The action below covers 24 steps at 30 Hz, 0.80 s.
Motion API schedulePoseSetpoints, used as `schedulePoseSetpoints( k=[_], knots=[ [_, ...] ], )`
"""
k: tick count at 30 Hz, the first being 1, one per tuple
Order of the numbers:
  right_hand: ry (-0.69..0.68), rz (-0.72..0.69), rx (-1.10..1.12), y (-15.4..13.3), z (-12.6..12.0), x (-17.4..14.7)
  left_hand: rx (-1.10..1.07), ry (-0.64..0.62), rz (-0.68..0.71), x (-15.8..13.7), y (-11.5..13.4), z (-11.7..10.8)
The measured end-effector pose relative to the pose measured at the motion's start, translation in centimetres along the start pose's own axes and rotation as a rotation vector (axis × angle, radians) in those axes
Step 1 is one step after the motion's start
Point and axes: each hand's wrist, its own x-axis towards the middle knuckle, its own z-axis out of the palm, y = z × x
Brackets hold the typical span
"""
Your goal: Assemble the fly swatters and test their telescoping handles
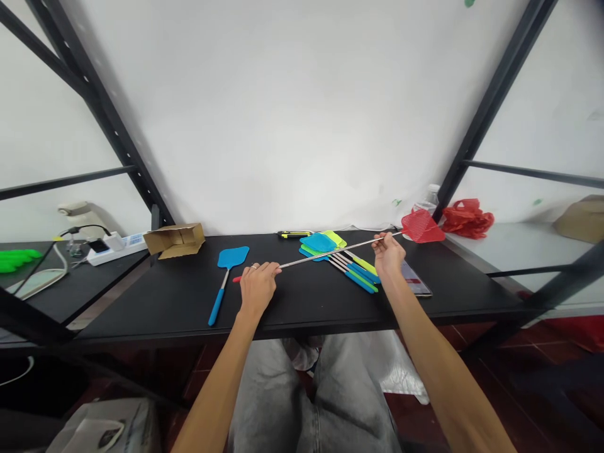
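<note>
A red fly swatter (422, 226) with a long, thin metal rod is held across the front of me, above the black shelf (302, 308). My left hand (258, 286) is closed around its red handle end. My right hand (389, 253) grips the rod close to the red mesh head, fingers pinched. Left of my left hand lies a single blue fly swatter (227, 277), its handle toward me. Between my hands, behind and below the rod, several blue, green and yellow fly swatters (346, 261) lie in an overlapping pile.
An open cardboard box (175, 241) and a white power strip (116, 248) sit at the left. A yellow-black utility knife (293, 234) lies by the wall. Partly behind my right forearm is a phone or tablet (415, 280). A red plastic bag (467, 218) stands right, beside a black post.
</note>
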Motion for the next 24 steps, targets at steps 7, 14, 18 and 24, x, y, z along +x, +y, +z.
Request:
schedulePoseSetpoints(
  k=[7, 14, 18, 24],
  knots=[
    [0.026, -0.004, 0.002, -1.3, -1.4, 1.5, -0.015, 0.113, 0.034, 0.0, -0.3, 0.4],
    [-0.003, 0.03, 0.026, -0.9, -1.5, 1.2, -0.017, 0.13, 0.015, -0.1, -0.4, 0.4],
    [-0.02, 0.027, 0.009, -0.8, -1.6, 1.0, -0.032, 0.133, 0.011, -0.1, -0.5, 0.4],
    [-0.041, 0.017, 0.007, -0.3, -1.4, 0.3, -0.045, 0.14, 0.005, -0.3, -0.7, 0.5]
  ],
)
